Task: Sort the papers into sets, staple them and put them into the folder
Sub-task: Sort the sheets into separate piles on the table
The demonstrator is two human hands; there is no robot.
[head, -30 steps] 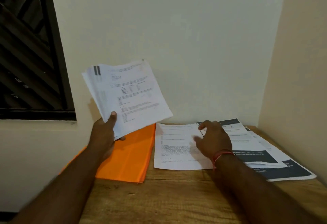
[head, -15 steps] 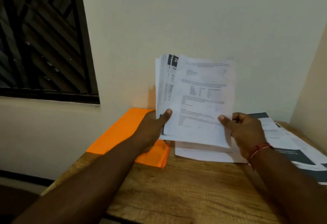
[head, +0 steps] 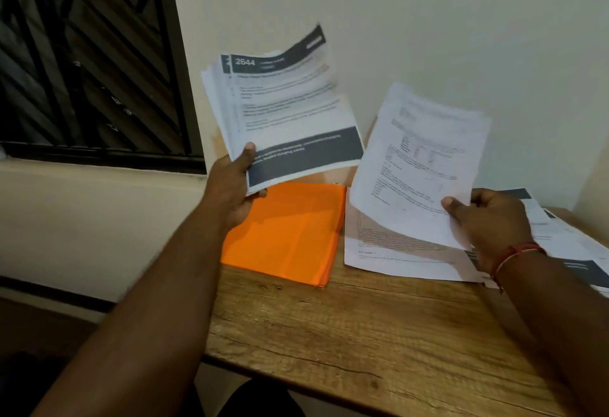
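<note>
stack (head: 283, 113), likely light and floppy, pinched at its near left corner in left grip (head: 230, 182); single sheet (head: 418, 166) pinched at near edge in right grip (head: 491, 222); both above surface (head: 329, 334), folder (head: 283, 232) lying beneath; best taken by edges.

We hold a matt printed paper stack (head: 286, 110) in our left grip (head: 230, 185) and one thin, matt paper sheet (head: 421, 159) in our right grip (head: 491, 218). Below the left grip lies a smooth orange folder (head: 286, 238) on the grainy, matt wooden tabletop (head: 362, 334).

A home study corner — wooden desk (head: 362, 334), barred window (head: 92, 60), bare wall (head: 428, 21).
</note>
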